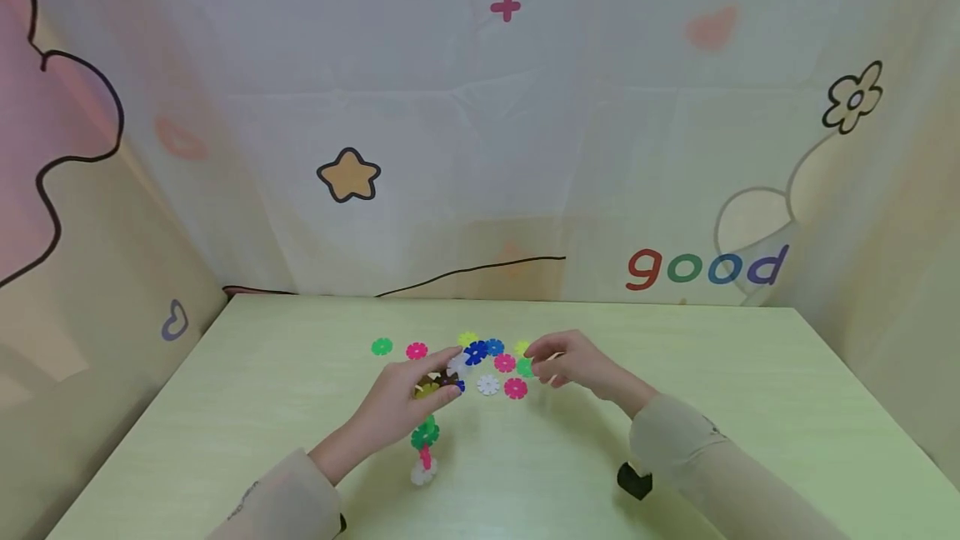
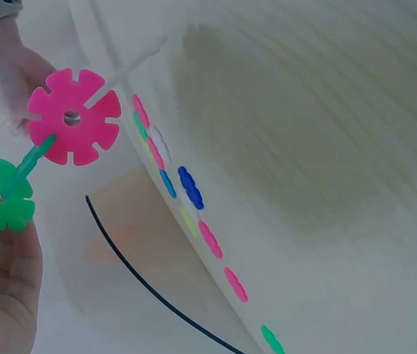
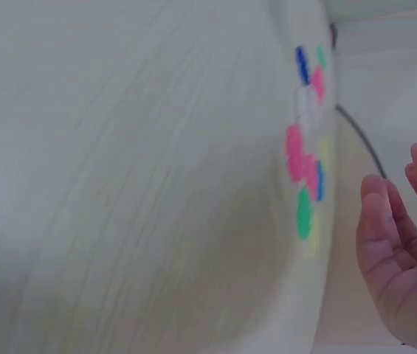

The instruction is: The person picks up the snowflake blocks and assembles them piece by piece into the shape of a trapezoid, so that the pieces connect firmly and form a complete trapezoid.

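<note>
My left hand point(image 1: 405, 397) holds a chain of linked plastic snowflake discs. A green disc point(image 1: 425, 433) of this chain hangs below the hand, with a white disc point(image 1: 423, 472) at its lower end. In the left wrist view, a pink disc point(image 2: 74, 116) and a green disc point(image 2: 1, 193) are joined through their slots beside the fingers. A yellow piece point(image 1: 427, 390) shows between thumb and fingers; the rest there is partly hidden. My right hand point(image 1: 573, 363) hovers by the loose discs, fingers loosely bent. Nothing shows between its fingers point(image 3: 376, 214) in the right wrist view.
Loose discs lie on the pale table point(image 1: 675, 357), among them a pink one point(image 1: 515, 388), a white one point(image 1: 488, 384) and a blue one point(image 1: 494, 347). Farther left lie a green disc point(image 1: 382, 347) and another pink disc point(image 1: 417, 350). A printed curtain point(image 1: 450, 215) stands behind.
</note>
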`<state>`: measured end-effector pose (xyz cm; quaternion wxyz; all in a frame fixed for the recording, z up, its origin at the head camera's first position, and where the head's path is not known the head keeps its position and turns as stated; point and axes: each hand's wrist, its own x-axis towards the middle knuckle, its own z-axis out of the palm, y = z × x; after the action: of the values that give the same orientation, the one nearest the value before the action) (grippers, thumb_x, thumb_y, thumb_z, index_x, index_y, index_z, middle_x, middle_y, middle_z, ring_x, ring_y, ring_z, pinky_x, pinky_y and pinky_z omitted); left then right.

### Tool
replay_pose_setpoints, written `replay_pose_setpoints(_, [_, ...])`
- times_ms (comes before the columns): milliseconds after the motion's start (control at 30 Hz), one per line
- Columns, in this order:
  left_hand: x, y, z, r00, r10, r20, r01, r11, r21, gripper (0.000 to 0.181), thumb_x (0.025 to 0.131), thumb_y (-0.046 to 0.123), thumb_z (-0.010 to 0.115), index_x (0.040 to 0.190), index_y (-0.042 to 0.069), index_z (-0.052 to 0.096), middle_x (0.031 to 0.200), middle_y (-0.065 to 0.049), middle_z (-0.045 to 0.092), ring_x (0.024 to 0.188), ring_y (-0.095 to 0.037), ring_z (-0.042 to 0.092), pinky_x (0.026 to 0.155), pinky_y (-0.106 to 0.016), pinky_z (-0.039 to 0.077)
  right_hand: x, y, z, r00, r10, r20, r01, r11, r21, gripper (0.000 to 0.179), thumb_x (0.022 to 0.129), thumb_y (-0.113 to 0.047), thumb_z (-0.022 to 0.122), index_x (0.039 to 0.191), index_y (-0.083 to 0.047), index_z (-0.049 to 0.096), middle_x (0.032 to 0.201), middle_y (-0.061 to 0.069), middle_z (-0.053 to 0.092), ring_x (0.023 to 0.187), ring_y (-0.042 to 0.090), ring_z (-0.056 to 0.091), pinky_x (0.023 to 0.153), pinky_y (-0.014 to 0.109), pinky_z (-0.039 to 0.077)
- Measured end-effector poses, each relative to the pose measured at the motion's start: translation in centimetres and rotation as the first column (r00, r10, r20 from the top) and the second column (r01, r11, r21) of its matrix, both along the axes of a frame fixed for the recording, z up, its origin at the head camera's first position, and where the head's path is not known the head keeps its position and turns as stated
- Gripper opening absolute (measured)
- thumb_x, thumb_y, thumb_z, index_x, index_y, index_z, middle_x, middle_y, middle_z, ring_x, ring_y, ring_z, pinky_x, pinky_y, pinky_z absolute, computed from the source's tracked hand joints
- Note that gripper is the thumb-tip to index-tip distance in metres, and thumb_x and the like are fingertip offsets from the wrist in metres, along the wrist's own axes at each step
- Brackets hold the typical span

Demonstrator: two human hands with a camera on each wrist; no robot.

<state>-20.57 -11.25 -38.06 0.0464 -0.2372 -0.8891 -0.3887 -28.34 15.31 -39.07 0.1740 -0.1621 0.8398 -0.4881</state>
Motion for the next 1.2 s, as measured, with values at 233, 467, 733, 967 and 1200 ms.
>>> replay_pose_setpoints(233, [-0.2, -0.6, -0.2, 0.999, 0.033, 0.020, -0.033, 0.999, -0.011, 0.047, 0.082, 0.029, 0.061, 0.127, 0.021, 0.049, 0.102, 0.000, 0.063, 0.076, -0.009, 0.053, 0.064, -0.017, 0.046, -2.2, -0.7, -1.8, 0.994, -0.034, -0.107, 0.058, 0.972, 0.229, 0.024, 0.080, -0.008, 0.062, 0.104, -0.006, 0.063, 0.095, 0.008, 0.058, 0.078, 0.018, 0.051, 0.066, 0.030, 0.048])
replay_pose_setpoints(467, [-0.2, -0.7, -0.2, 0.999, 0.023, 0.030, -0.023, 1.000, -0.017, 0.046, 0.082, 0.025, 0.061, 0.127, 0.021, 0.049, 0.102, 0.001, 0.062, 0.077, -0.009, 0.053, 0.065, -0.017, 0.046, -3.5, -2.0, -2.7, 0.984, -0.008, -0.179, 0.083, 0.907, 0.413, 0.026, 0.075, -0.011, 0.068, 0.101, -0.013, 0.066, 0.096, 0.005, 0.059, 0.088, 0.019, 0.050, 0.078, 0.035, 0.044])
replay_pose_setpoints(733, [-0.1, -0.9, -0.2, 0.999, 0.016, 0.034, -0.016, 1.000, -0.023, 0.046, 0.083, 0.029, 0.060, 0.127, 0.021, 0.048, 0.105, -0.001, 0.062, 0.080, -0.009, 0.054, 0.067, -0.017, 0.046, -3.8, -2.5, -2.9, 0.983, 0.035, -0.181, 0.057, 0.876, 0.478, 0.023, 0.076, -0.013, 0.068, 0.099, -0.014, 0.067, 0.096, 0.002, 0.057, 0.089, 0.018, 0.049, 0.082, 0.038, 0.043])
replay_pose_setpoints(967, [0.0, -0.9, -0.5, 1.000, 0.007, 0.025, -0.006, 1.000, -0.019, 0.046, 0.083, 0.026, 0.060, 0.127, 0.020, 0.048, 0.102, -0.002, 0.063, 0.079, -0.009, 0.054, 0.067, -0.017, 0.046, -2.2, -2.9, -2.5, 0.978, 0.092, -0.189, 0.011, 0.875, 0.485, 0.025, 0.073, -0.011, 0.070, 0.097, -0.017, 0.069, 0.089, 0.002, 0.054, 0.085, 0.017, 0.049, 0.075, 0.034, 0.043])
replay_pose_setpoints(1200, [0.0, -0.8, -0.5, 1.000, -0.001, 0.024, 0.001, 1.000, -0.007, 0.047, 0.083, 0.030, 0.059, 0.128, 0.021, 0.048, 0.105, -0.001, 0.062, 0.080, -0.009, 0.055, 0.068, -0.017, 0.047, -1.4, -3.1, -2.7, 0.969, 0.182, -0.169, -0.074, 0.862, 0.502, 0.023, 0.074, -0.014, 0.070, 0.096, -0.020, 0.068, 0.085, 0.000, 0.053, 0.083, 0.016, 0.047, 0.073, 0.032, 0.042])
